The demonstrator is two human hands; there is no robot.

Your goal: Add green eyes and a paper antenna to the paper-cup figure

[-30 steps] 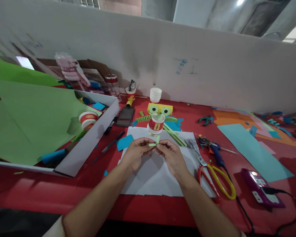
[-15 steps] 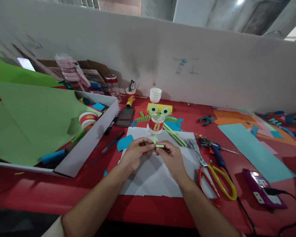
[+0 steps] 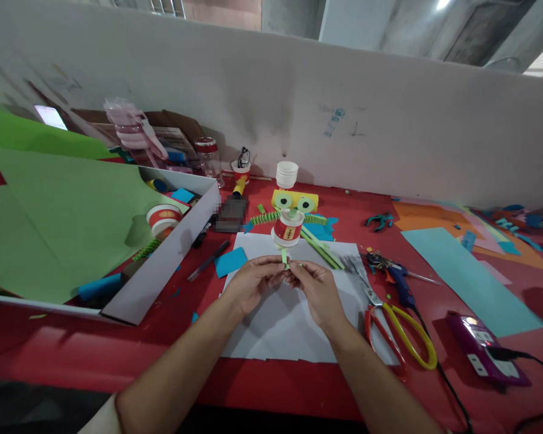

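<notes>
Pinched between the fingertips of both hands is a narrow light-green paper strip [image 3: 284, 256], one end pointing up. My left hand [image 3: 259, 278] grips it from the left and my right hand [image 3: 312, 283] from the right, just above a white paper sheet [image 3: 276, 331]. Part of the strip is hidden by the fingers. Right behind them stands a red and white paper cup [image 3: 288, 229], with accordion-folded green paper arms [image 3: 265, 218] at its sides. A yellow paper roll [image 3: 295, 200] with two round green eyes is behind the cup. Loose green strips [image 3: 321, 248] lie beside the cup.
Scissors [image 3: 389, 319] with red and yellow handles lie to the right, near a blue glue gun [image 3: 400, 283] and a purple power strip [image 3: 486, 349]. A white box [image 3: 163, 265] holding green paper stands left. Stacked white cups [image 3: 286, 174] stand at the back.
The green strip's right-hand part, sideways before, is now mostly hidden in my fingers. My right fingertips have shifted slightly at the strip; the view has moved a little.
</notes>
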